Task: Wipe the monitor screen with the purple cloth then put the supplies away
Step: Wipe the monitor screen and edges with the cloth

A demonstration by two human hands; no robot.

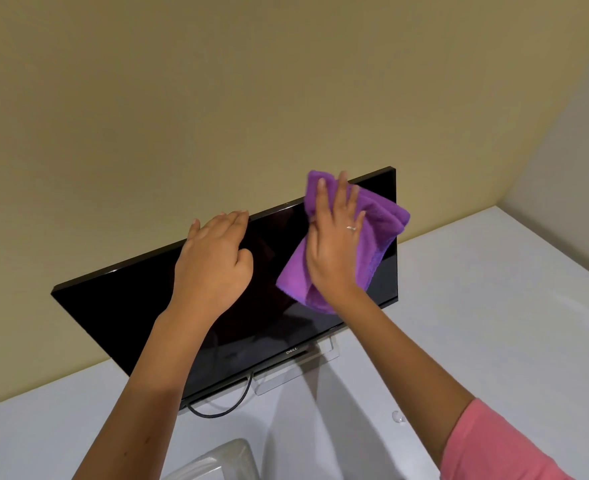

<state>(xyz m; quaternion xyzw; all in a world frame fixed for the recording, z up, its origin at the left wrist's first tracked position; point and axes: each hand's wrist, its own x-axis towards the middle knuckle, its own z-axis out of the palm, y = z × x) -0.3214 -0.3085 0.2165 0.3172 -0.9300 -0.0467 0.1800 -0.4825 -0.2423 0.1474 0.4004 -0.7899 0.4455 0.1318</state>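
A black monitor (119, 306) with a dark screen stands on a white table (493, 306) against a beige wall. My right hand (334, 237) presses a purple cloth (379, 233) flat against the upper right part of the screen, fingers straight and spread. My left hand (216, 258) rests on the monitor's top edge near the middle, fingers over the rim and thumb on the screen side.
A black cable (223, 408) loops under the monitor beside its stand (286, 374). A clear plastic container (216, 462) sits at the table's near edge. A small clear object (397, 417) lies on the table to the right.
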